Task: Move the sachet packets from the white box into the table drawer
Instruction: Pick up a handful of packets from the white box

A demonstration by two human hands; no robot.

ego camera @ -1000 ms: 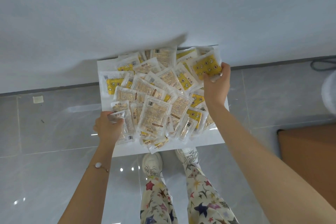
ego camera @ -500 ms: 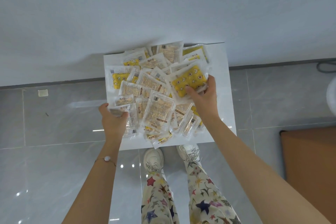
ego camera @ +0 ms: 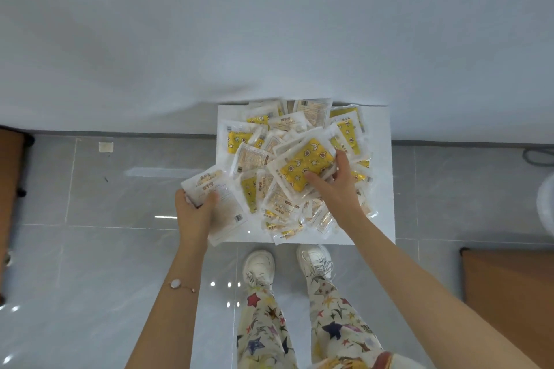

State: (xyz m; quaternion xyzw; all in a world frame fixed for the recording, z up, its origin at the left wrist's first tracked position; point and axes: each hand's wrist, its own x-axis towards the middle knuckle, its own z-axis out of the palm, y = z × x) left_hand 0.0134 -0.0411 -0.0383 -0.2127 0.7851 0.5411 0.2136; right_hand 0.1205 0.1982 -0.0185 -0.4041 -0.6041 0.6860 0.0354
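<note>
Right hand is pinching a yellow sachet off the top of the pile heaped in the box, while the left hand is clamping a white stack over the box's left edge, likely building up one handful to carry.

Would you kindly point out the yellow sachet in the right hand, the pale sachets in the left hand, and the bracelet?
yellow sachet (ego camera: pixel 302 166), head view, its yellow middle.
pale sachets (ego camera: pixel 207 184), head view, printed top face.
bracelet (ego camera: pixel 177 283), head view, its pale bead.
</note>
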